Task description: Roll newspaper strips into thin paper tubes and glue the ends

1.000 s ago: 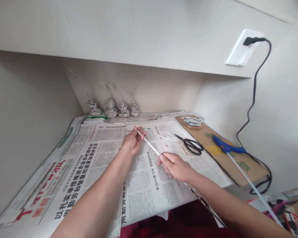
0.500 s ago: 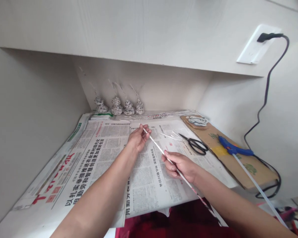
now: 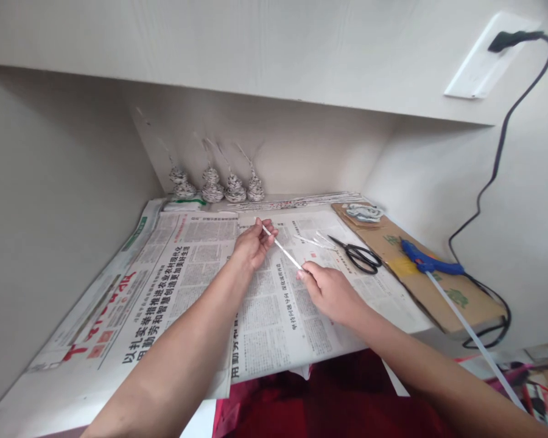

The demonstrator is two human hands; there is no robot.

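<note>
A thin white rolled-paper stick [image 3: 284,249] runs slantwise between my hands, above the spread newspaper [image 3: 260,340]. My left hand [image 3: 254,244] pinches its far end between thumb and fingers. Lower and to the right, my right hand [image 3: 331,293] is closed round the stick, back of the hand upward. Past the right hand, the rest of the stick is hidden. Black-handled scissors [image 3: 364,258] lie to the right, beside several short cut paper pieces [image 3: 308,243].
Several woven paper gourds [image 3: 212,186] stand at the back wall, left of a bundle of long paper sticks [image 3: 296,202]. A blue glue gun [image 3: 429,263], its long glue stick jutting out, rests on cardboard [image 3: 466,316]. Its black cord [image 3: 492,164] reaches the wall socket [image 3: 479,67].
My right hand has turned over, its back now upward. The stick's lower length, earlier visible reaching toward my lap, is out of sight. The view has shifted slightly.
</note>
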